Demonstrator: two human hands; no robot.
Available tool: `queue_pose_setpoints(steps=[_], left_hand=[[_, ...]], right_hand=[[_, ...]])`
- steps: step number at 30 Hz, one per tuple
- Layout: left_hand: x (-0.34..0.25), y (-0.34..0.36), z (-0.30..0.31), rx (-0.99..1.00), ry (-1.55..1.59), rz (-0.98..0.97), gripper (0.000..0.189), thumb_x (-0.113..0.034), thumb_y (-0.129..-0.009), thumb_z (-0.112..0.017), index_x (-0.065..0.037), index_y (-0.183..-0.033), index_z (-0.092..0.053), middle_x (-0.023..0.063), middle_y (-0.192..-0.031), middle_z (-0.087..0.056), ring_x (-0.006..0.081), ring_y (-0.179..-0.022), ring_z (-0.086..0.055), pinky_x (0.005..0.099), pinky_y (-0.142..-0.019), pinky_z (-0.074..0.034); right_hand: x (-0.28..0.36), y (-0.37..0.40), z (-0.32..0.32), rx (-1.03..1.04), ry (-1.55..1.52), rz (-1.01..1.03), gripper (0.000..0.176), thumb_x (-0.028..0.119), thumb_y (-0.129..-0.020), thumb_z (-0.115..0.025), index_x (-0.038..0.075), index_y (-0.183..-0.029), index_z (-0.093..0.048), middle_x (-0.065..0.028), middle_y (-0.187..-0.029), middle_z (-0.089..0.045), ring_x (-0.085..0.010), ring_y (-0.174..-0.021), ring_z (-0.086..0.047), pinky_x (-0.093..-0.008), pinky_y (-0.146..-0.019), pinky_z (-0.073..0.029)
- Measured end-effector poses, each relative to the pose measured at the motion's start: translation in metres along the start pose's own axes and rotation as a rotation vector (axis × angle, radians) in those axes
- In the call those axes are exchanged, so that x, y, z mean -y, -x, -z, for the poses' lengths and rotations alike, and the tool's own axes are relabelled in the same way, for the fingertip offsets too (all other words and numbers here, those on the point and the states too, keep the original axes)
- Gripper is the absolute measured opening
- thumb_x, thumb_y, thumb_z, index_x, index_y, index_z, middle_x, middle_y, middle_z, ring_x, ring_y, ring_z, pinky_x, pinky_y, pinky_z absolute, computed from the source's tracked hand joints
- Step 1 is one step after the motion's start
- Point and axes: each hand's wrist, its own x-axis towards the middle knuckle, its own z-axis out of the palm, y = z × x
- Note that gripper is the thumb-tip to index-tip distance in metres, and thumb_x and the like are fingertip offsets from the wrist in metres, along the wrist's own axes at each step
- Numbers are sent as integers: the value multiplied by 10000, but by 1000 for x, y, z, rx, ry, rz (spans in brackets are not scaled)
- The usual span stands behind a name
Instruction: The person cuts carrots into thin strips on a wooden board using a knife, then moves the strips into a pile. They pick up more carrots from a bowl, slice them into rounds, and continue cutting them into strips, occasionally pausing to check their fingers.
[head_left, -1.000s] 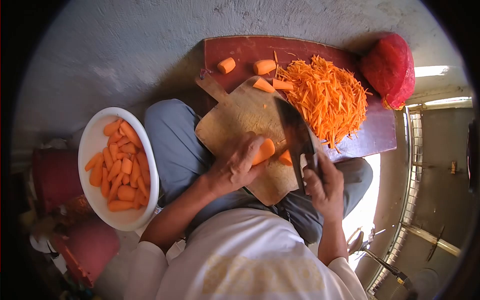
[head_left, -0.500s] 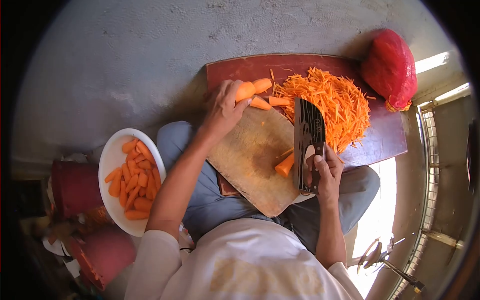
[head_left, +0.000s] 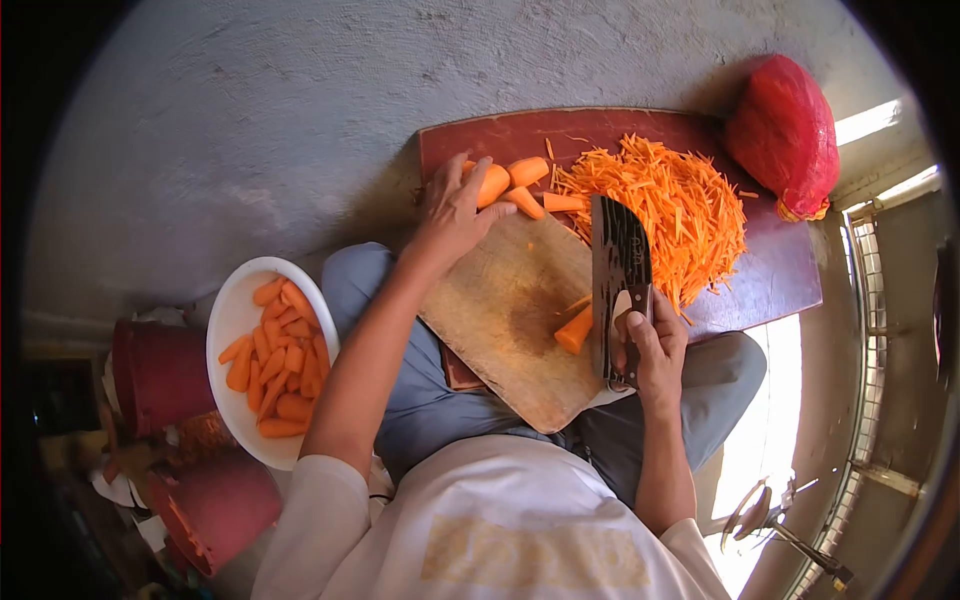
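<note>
Orange carrot chunks (head_left: 492, 186) lay grouped at the upper left part of the red tabletop (head_left: 500, 128), with the left hand (head_left: 455, 207) over the nearest one. That hand was partly wide, its fingers spread against the chunk and its thumb held apart, reaching toward a slimmer cut piece (head_left: 526, 203) beside it; whether the fingers bore any of the chunk's weight could not be told.

The right hand (head_left: 655, 352) was closed around the dark handle of a broad cleaver (head_left: 621, 250), its blade pointing away from the person, over the right side of a worn wooden cutting board (head_left: 505, 290). Just left of the blade, a carrot piece (head_left: 573, 332) lay on the board, partly hidden by the steel.

A heap of shredded carrot (head_left: 665, 215) covered the middle of the tabletop, beyond the cleaver. To its right sat a red mesh bag (head_left: 786, 130), near the wall (head_left: 300, 100). The cutting board reached from the tabletop over the person's grey trousers (head_left: 400, 400). By the left knee, a white basin (head_left: 219, 345) held many peeled carrots (head_left: 275, 375), and two dark red buckets (head_left: 165, 380) stood farther left.
</note>
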Motion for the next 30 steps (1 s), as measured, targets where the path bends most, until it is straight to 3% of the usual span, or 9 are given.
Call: queue_pose_setpoints(steps=[4, 10, 13, 16, 18, 21, 27, 30], left_hand=[[5, -25, -11, -13, 88, -62, 755, -367, -1062, -757, -25, -1658, -447, 313, -1664, -387, 479, -1554, -423, 513, -1246, -427], [-9, -40, -20, -14, 272, 63, 810, -477, -1075, -713, -42, -1682, -399, 321, -1689, -360, 492, -1574, -399, 565, -1243, -432], [-33, -12, -3, -233, -92, -146, 861, -608, -1027, -725, -32, -1620, -482, 290, -1622, -440, 454, -1438, -542, 589, -1205, -436], [-89, 33, 37, -41, -45, -283, 831, -688, -950, -768, -2, -1403, -649, 238, -1397, -599, 389, -1204, -639, 572, -1091, -453], [-116, 66, 30, 0, 24, -437, 667, -645, -897, -833, -16, -1093, -729, 155, -1086, -674, 323, -1029, -639, 515, -986, -437], [-129, 95, 0, 162, 140, -418, 489, -497, -869, -877, -43, -915, -701, 116, -926, -677, 315, -1001, -655, 501, -940, -436], [-125, 93, -19, 111, 285, -430, 249, -249, -886, -813, -48, -877, -666, 129, -882, -673, 342, -890, -660, 473, -869, -476], [-112, 76, -10, 48, 194, -465, 196, -193, -895, -790, -32, -932, -683, 129, -863, -667, 347, -863, -657, 492, -847, -490]], right_hand=[[4, 1, -2, -2, -28, -7, 372, 220, -1090, -650, -24, -1370, -627, 1, -834, -627, -65, -544, -531, -236, -497, -422], [4, 1, -1, -11, -15, -3, 381, 237, -1084, -661, -16, -1366, -620, 0, -836, -613, -72, -544, -538, -235, -484, -421], [1, 1, 0, -13, 4, 13, 350, 253, -1090, -671, 1, -1324, -608, -16, -811, -596, -89, -524, -554, -237, -455, -425], [4, 1, -2, -13, 7, 12, 353, 253, -1088, -675, 1, -1327, -612, -13, -816, -600, -86, -533, -559, -234, -459, -426], [6, 1, -4, -13, -3, 10, 357, 250, -1086, -680, 0, -1332, -614, -11, -818, -603, -82, -539, -560, -232, -463, -427], [9, 2, -4, -6, -8, -19, 399, 167, -1079, -644, -28, -1426, -620, 12, -840, -632, -60, -561, -536, -233, -509, -421], [5, 6, 4, -69, 46, 81, 427, 218, -1077, -697, -33, -1417, -636, -2, -839, -648, -65, -546, -544, -230, -494, -438], [15, 10, 7, -117, 26, 84, 451, 277, -1061, -713, -33, -1380, -641, -22, -804, -620, -78, -515, -557, -224, -463, -452]])
